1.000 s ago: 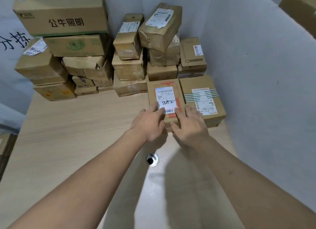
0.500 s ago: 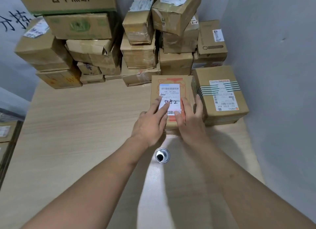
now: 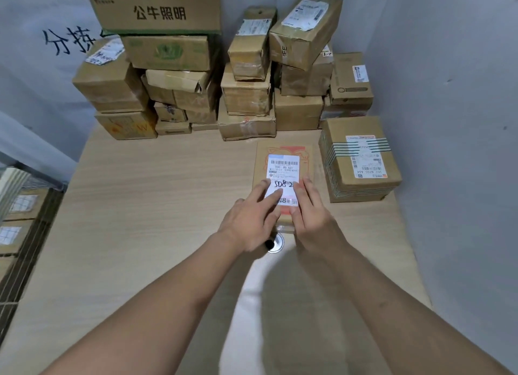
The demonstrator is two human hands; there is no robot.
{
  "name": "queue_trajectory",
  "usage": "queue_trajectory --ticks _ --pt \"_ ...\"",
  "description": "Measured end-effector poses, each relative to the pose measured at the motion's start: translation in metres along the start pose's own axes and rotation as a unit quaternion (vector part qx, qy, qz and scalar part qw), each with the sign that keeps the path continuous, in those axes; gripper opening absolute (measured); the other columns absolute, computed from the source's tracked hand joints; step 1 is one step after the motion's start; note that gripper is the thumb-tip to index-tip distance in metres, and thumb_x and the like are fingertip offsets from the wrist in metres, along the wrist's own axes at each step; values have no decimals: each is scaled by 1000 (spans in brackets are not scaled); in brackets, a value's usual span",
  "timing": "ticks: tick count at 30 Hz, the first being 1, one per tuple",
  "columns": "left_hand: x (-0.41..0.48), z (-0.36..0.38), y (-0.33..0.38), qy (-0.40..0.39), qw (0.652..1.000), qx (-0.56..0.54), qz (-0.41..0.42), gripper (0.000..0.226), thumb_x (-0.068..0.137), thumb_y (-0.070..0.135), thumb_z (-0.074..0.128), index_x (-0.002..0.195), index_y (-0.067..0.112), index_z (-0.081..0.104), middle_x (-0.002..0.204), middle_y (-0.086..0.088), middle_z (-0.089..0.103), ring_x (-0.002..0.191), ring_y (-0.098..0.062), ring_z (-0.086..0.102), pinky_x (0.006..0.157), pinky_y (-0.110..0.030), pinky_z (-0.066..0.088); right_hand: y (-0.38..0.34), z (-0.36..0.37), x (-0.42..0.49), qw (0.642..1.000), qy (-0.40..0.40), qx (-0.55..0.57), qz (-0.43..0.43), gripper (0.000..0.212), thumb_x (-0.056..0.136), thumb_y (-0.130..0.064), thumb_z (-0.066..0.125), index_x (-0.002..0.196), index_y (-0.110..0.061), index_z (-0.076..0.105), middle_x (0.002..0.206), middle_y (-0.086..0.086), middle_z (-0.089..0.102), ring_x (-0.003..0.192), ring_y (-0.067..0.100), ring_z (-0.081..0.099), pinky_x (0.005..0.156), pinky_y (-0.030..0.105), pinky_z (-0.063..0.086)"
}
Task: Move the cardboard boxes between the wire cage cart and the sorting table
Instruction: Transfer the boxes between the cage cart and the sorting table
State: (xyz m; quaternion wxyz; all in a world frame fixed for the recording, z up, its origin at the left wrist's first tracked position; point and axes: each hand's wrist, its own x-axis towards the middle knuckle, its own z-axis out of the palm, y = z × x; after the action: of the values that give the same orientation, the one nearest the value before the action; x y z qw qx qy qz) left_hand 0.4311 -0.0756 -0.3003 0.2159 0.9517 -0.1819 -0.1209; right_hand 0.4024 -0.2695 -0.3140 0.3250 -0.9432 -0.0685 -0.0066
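two hands rest flat on one flat box (image 3: 283,152), which lies on the tabletop (image 3: 154,206) just beside the striped box (image 3: 336,139), on the side away from the grey wall (image 3: 448,122), with a narrow gap between the two. the left hand (image 3: 249,223) and the right hand (image 3: 314,220) sit side by side on the near half of its top. their fingers (image 3: 266,189) are straight and lie across the white label (image 3: 283,167). neither grip is curled round anything: both are spread and pressed down on the lid, with no thumb visibly hooked over an edge. nearer the person than the striped box, a round metal grommet (image 3: 276,243) is set in the tabletop, touching the flat box's near edge and partly hidden under the left hand. beyond the striped box, the stacked boxes (image 3: 246,94) stand against the back wall, some tilted on those below. far across the tabletop from the striped box, at the picture's edge, part of the wire cage cart (image 3: 16,206) shows with labelled parcels inside. as a judgement, the step in hand is settling or sliding this one box on the tabletop in line with the striped box, and whether it is being pushed in or drawn back cannot be told from flat palms alone. if it is to be carried to the cart, the next move calls for the fingers to drop over the two long sides and pinch the box. the gap to the striped box looks tight for the right hand, so the flat box may need drawing clear first.
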Motion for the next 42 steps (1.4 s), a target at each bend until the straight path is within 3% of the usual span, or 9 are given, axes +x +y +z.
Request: queue_trajectory --ticks 1,3,6,11,17,22,28,31,42 --pt "4 1 1 -8 1000 0 2 54 103 56 28 155 45 31 169 12 10 130 -37 53 109 -45 43 0 -1 1 1000 6 13 7 54 108 -19 41 160 -10 31 171 6 19 157 22 20 124 44 30" --pt "11 3 2 -10 1000 3 8 48 107 49 31 154 43 33 169 7 13 132 -37 51 110 -45 41 2 -1 3 999 5 23 24 53 107 -22 42 160 -16 32 171 3 17 153 21 29 117 44 38" --pt "16 5 0 -15 1000 -4 4 48 102 52 25 149 50 30 168 11 13 131 -39 53 107 -48 45 4 -3 8 999 -7 29 38 50 106 -26 41 156 -22 35 169 1 17 148 26 36 111 47 42" --pt "31 3 -1 -12 999 -44 18 50 110 33 41 160 33 34 174 3 2 156 -25 24 123 -49 28 -1 -3 13 997 -8 63 47 50 110 -26 42 159 -21 33 172 -1 12 150 14 24 117 35 32" --pt "40 -8 -2 -8 999 -50 3 49 108 36 42 157 36 38 173 10 8 147 -37 39 117 -46 38 -16 -11 23 994 -32 81 70 53 109 -18 43 161 -15 31 173 4 5 155 15 17 116 18 18" --pt "16 -37 -3 34 999 -3 -19 50 108 48 33 157 42 28 171 17 4 130 -43 51 107 -48 45 -50 -26 30 996 -47 51 51 55 110 -24 42 162 -26 26 173 -11 -4 150 25 34 116 40 38" --pt "-37 -84 -14 78 996 4 -31 51 108 46 34 157 32 31 172 11 10 131 -37 54 106 -47 46 -111 -35 21 997 -76 11 25 53 110 -29 39 161 -31 26 172 -15 -3 150 28 33 113 42 41" --pt "-72 -112 -16 95 995 16 -39 51 109 44 36 158 30 31 172 9 12 131 -37 54 104 -47 47 -146 -38 12 997 -79 13 -13 53 110 -29 41 161 -27 28 173 -8 0 150 32 34 114 46 40" --pt "-248 -196 -28 148 987 37 -50 53 109 45 33 160 32 30 172 11 10 133 -35 51 105 -46 46 -307 -44 -82 994 -52 0 -99 49 109 -26 45 157 -22 35 171 -3 9 145 34 39 109 45 44"
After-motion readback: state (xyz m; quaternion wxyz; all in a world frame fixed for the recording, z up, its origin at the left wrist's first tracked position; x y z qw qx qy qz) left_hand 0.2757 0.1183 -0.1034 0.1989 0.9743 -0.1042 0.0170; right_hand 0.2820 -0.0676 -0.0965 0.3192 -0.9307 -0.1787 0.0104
